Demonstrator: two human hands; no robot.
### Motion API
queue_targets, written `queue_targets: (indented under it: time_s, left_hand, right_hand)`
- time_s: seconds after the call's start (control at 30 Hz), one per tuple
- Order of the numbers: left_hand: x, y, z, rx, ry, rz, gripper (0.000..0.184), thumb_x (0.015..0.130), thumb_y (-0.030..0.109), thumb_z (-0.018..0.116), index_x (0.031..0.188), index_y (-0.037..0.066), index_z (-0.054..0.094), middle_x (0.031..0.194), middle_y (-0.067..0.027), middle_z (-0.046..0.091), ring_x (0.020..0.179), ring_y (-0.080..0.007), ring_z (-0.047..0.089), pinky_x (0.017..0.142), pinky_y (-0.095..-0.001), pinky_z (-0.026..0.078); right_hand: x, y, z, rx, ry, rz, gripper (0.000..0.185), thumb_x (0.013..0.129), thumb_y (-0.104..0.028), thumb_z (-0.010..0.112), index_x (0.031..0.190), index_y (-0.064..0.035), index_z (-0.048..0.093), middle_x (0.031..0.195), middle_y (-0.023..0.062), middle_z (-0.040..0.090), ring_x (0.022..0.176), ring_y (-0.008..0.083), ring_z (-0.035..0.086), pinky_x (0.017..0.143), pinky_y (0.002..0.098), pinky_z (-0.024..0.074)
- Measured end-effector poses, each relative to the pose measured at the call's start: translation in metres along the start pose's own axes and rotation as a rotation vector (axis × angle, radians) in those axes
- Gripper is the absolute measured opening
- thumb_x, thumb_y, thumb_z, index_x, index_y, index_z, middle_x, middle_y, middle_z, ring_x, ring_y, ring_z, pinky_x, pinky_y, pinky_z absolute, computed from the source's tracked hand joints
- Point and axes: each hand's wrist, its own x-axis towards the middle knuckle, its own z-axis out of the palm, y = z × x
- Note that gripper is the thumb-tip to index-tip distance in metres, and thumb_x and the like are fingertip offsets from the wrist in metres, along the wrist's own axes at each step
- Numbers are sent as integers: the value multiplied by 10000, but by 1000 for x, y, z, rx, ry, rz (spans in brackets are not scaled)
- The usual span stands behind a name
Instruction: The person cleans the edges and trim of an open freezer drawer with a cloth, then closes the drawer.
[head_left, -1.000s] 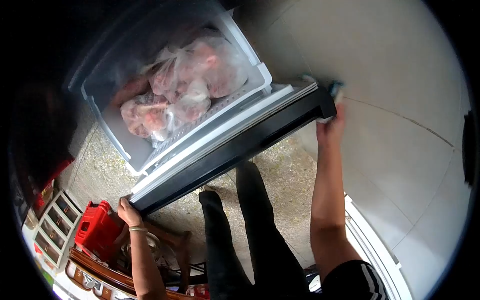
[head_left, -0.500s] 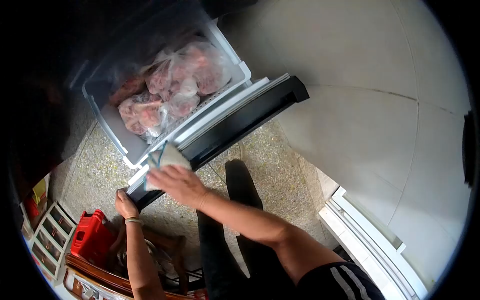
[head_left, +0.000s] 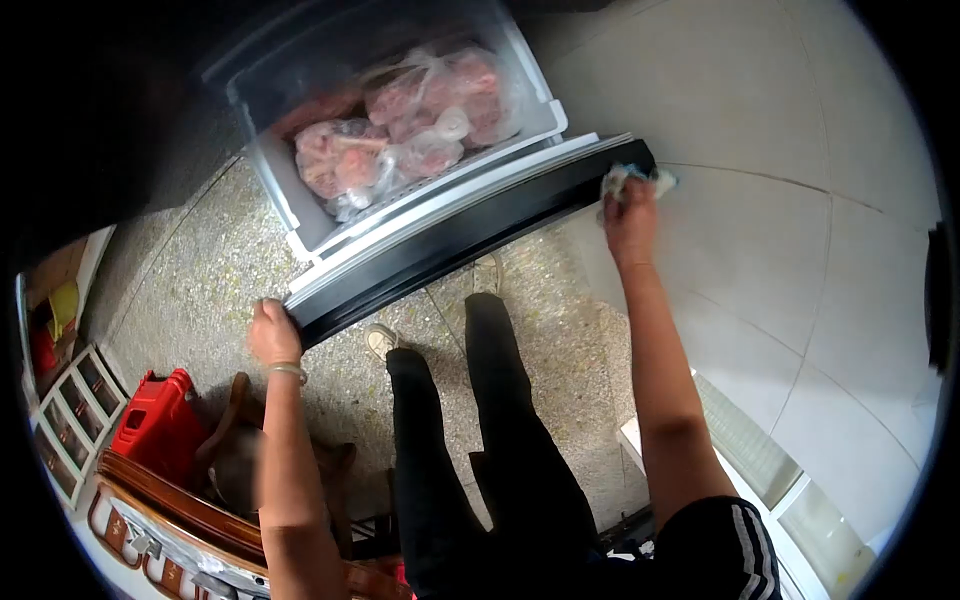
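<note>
A freezer drawer (head_left: 450,230) with a black front panel and white edge stands pulled out before me. Inside its bin lie several clear plastic bags of pink frozen meat (head_left: 430,100). At the panel's left end, my left hand (head_left: 275,335) is closed around the corner. My right hand (head_left: 631,218) is closed on a whitish cloth (head_left: 664,183) with blue edging, pressed against the panel's right end. Part of the cloth is hidden by the fingers.
Below the drawer are my legs and shoes (head_left: 381,342) on speckled floor. A red plastic case (head_left: 160,425), a white-framed rack (head_left: 75,425) and a brown wooden table edge (head_left: 180,510) stand at lower left. White tiled wall (head_left: 750,240) rises on the right.
My right hand has carried the cloth from the panel's left part to its right end. The left hand stays on the left end. The view has shifted somewhat.
</note>
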Motion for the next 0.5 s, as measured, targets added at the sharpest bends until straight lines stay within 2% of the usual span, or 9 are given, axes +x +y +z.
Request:
queue_targets:
  time_s: [0.07, 0.13, 0.23, 0.27, 0.3, 0.33, 0.4, 0.43, 0.5]
  left_hand:
    - [-1, 0, 0, -33, 19, 4, 429, 884, 354, 313, 885, 23, 586, 834, -274, 593, 792, -464, 547, 717, -510, 413]
    - [2, -2, 4, -41, 60, 55, 428, 885, 350, 320, 893, 15, 587, 839, -270, 597, 793, -459, 554, 715, -514, 416]
    - [-5, 13, -3, 2, 47, -58, 403, 879, 330, 337, 899, 26, 601, 832, -259, 605, 773, -451, 566, 707, -519, 425]
    - [-5, 10, 0, -5, 48, -60, 403, 879, 330, 337, 899, 26, 601, 832, -259, 605, 773, -451, 566, 707, -519, 425]
    - [-5, 6, 4, -2, 79, -41, 397, 877, 330, 341, 900, 33, 603, 828, -258, 606, 766, -449, 567, 703, -519, 426]
    - [-2, 5, 6, 0, 113, -18, 392, 875, 330, 344, 900, 39, 605, 825, -258, 607, 759, -447, 569, 700, -518, 427]
    - [-4, 11, -2, 5, 99, -35, 388, 875, 321, 344, 895, 30, 600, 822, -261, 605, 758, -447, 568, 696, -520, 426]
    - [-5, 12, -5, -11, 76, -42, 386, 875, 318, 343, 887, 27, 597, 825, -264, 603, 764, -449, 566, 696, -521, 424]
    - [-4, 7, -1, -75, 49, -20, 385, 877, 315, 340, 868, 21, 589, 826, -268, 598, 767, -456, 559, 694, -524, 420]
  right_hand:
    - [-14, -12, 33, -296, 19, -34, 324, 681, -18, 569, 1004, -10, 551, 1121, 186, 527, 960, 362, 523, 846, 424, 436]
    - [-18, -42, 34, -311, -153, 8, 279, 664, -26, 569, 941, -5, 599, 1088, 179, 543, 955, 361, 533, 831, 425, 447]
    - [-48, -132, 35, -228, -414, 129, 228, 675, -60, 592, 891, 0, 637, 999, 181, 534, 887, 325, 568, 766, 391, 479]
    - [-58, -164, 41, -260, -528, 154, 207, 685, -67, 593, 875, 3, 640, 1054, 184, 510, 876, 320, 573, 750, 397, 484]
    - [-83, -172, 73, -122, -554, 310, 282, 710, -76, 576, 980, 4, 597, 1045, 186, 519, 886, 314, 575, 720, 405, 490]
    - [-81, -217, 52, -261, -683, 87, 375, 767, -101, 519, 1124, 7, 484, 976, 218, 548, 860, 345, 577, 693, 427, 479]
    - [-103, -268, 68, 453, -763, 734, 379, 863, -166, 402, 1204, -2, 377, 1001, 268, 556, 831, 450, 558, 709, 483, 463]
    - [-134, -290, 81, 547, -816, 573, 352, 881, -182, 369, 1188, -16, 416, 1013, 271, 560, 888, 439, 564, 758, 472, 464]
    - [-202, -317, 146, 707, -627, 168, 267, 846, -127, 450, 1081, -25, 528, 919, 161, 593, 814, 323, 572, 748, 408, 463]
